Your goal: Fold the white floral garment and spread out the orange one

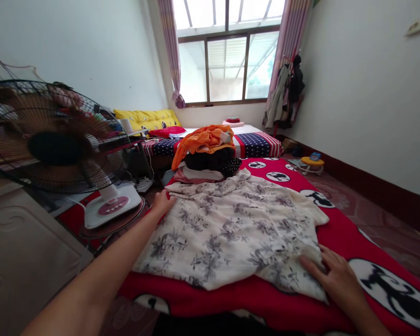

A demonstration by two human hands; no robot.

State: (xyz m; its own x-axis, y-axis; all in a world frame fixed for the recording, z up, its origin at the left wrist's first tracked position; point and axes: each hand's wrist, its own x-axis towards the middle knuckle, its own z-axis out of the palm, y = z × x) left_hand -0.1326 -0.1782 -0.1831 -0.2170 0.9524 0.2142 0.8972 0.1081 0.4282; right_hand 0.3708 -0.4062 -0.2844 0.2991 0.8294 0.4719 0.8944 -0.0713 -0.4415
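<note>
A cream shirt [227, 228] with grey flower print lies spread out on the red bedspread [339, 242]. Its sleeve on the right and its lower right part are a little rumpled. My left hand [164, 204] is at the shirt's far left corner, fingers closed on the cloth edge. My right hand [338, 275] rests at the near right edge of the shirt, thumb on the fabric and fingers apart. Just beyond the shirt, a pile of clothes is stacked, with an orange garment [210, 137] on top and black cloth [208, 159] under it.
At my left a fan [112, 200] stands on a round stool, its blades blurred. Another bed [255, 143] with a striped, starred cover is below the window [227, 67]. A small yellow stool [312, 161] stands on the floor by the right wall.
</note>
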